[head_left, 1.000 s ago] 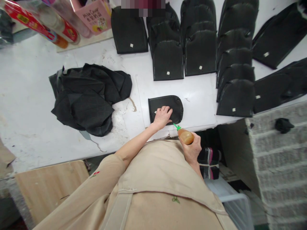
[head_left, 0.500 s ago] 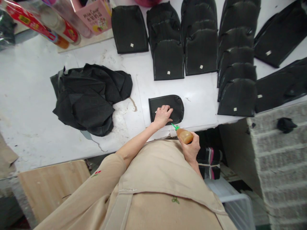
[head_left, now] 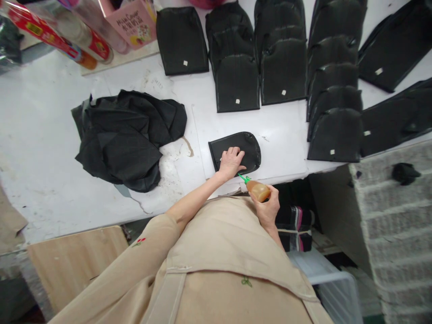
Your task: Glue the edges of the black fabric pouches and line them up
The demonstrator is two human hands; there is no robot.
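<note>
Bottle [head_left: 259,191] gripped in the right hand [head_left: 268,207] points its nozzle [head_left: 243,178] at the near rim of a black pouch [head_left: 250,150] by the desk [head_left: 286,153]'s front edge; the left hand [head_left: 231,162] rests spread on it. Steady pinning and a light, even squeeze should serve best. Nozzle contact is unclear; farther pouches [head_left: 337,22] run out of frame.

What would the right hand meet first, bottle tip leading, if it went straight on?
Probably the near edge of the black piece, with the left hand just beyond; whether the green-tipped bottle touches that edge now is unclear.
</note>
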